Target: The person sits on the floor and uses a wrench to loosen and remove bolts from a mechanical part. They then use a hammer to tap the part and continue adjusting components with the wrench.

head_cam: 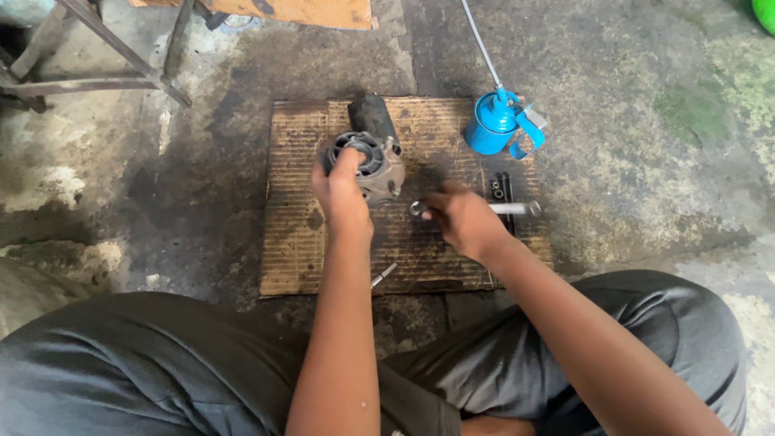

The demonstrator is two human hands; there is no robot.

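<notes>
Two hands at work over the cardboard mat (323, 258), taken as landmark. Left hand (339, 194): fingers clamped on the finned end housing of a small motor (373, 157), thumb laid across the vent ring. Motor sits on the mat's far-centre part; long axis runs away from the person, dark cylindrical body pointing to the far edge, open housing face toward the camera. Right hand (462, 218): fingers closed on a metal wrench (508, 208), shaft lying crosswise toward the mat's right edge. Black bolts (500, 190) just beyond it. Small rod (384, 274) near the mat's near edge. Blue oil can (494, 121) at the far-right corner, spout pointing away. Left third of the mat bare.
</notes>
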